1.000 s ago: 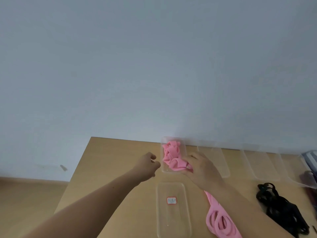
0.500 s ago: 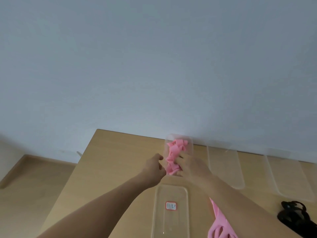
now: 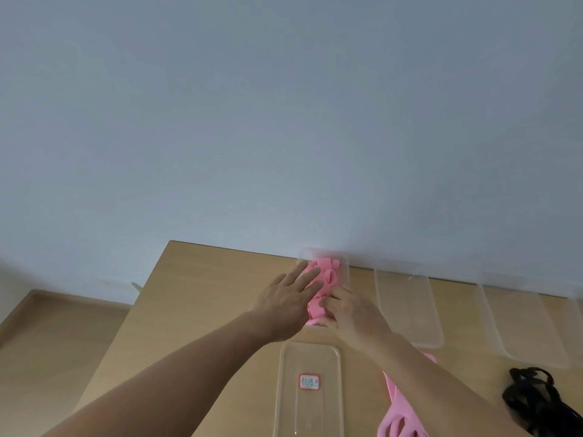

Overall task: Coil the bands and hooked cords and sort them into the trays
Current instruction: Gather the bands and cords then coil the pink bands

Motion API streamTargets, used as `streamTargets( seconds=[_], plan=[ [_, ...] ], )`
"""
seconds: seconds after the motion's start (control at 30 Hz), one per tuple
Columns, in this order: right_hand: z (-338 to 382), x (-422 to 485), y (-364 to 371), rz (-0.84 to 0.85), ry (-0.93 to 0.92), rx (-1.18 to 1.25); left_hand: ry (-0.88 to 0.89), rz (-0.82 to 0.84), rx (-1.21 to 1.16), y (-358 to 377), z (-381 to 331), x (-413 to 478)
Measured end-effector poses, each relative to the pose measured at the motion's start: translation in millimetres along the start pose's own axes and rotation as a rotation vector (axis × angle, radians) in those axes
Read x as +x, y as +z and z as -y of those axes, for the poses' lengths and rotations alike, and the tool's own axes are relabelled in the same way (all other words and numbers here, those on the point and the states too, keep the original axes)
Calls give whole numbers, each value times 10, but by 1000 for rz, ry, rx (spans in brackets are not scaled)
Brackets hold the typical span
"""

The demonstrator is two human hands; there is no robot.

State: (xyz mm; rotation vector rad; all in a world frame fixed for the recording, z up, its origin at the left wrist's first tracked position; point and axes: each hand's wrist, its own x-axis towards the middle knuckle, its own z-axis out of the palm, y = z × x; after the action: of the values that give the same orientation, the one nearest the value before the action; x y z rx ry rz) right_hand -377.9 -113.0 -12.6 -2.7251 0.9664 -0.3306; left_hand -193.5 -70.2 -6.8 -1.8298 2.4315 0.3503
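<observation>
- Key relation: the pink band bundle [image 3: 328, 279] lies in the far tray [image 3: 321, 252], directly ahead of both hands. Tray and bundle run lengthwise from the far edge of the table [image 3: 195, 310] toward its near edge.
- Left hand [image 3: 285, 302]: fingers straight, laid flat on the bundle's left side; nothing grasped.
- Right hand [image 3: 355, 312]: fingers curled on the bundle's near end, apparently gripping it. Both hands are about equally close.
- Judgement: the step in hand is seating the bundle below the rim; loops may spring up on release.
- Surroundings: labelled tray [image 3: 309, 411] just nearer; empty trays [image 3: 407, 323] along the far edge, to the right; loose pink bands [image 3: 398, 414] beneath the right forearm; black hooked cords [image 3: 533, 402] toward the near right.
- Obstruction: none between hands and tray.
</observation>
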Motion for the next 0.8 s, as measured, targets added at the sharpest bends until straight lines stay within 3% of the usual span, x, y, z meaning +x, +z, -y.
streamTargets(
  seconds=[0.13,0.27,0.4,0.8],
  plan=[
    [-40,-142,-14,-7,45,29,40,57,59,32,-23,50],
    [6,-266,36,-138,32,13,5,120,11,52,-47,43],
    [16,-329,66,-92,62,-39,3,161,0,29,-49,58],
    [297,-363,-168,-124,222,-20,-11,35,-121,-146,-5,-87]
  ],
)
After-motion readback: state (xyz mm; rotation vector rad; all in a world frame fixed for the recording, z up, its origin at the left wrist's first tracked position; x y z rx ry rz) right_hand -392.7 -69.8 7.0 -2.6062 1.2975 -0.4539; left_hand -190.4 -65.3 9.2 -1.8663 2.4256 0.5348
